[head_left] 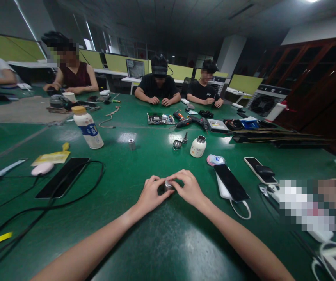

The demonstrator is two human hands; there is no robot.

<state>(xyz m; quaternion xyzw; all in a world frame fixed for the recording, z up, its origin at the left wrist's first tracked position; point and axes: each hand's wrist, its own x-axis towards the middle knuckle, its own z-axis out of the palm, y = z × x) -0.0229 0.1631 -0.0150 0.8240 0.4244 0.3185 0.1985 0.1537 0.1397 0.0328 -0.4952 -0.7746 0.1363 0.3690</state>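
A small silver metal cylinder [168, 187] stands upright on the green table in front of me. My left hand [151, 194] curls around its left side, thumb at the front near the base. From the right, my right hand [189, 188] pinches at its top with the fingertips. The fingers hide part of the cylinder. A similar small metal cylinder [131, 144] stands farther off to the left. Beyond my hands are a small metal cup-like piece [177, 145], a grey pointed fitting [185, 137] and an open-mouthed cream bottle [198, 148].
Left lie a tall milk bottle [89, 130], a black tablet [64, 177] and looping black cables. On the right are a phone with a white cable [231, 182] and a black mouse [265, 171]. A circuit board [160, 118] and power drills [185, 121] sit farther back. Several people sit around the table.
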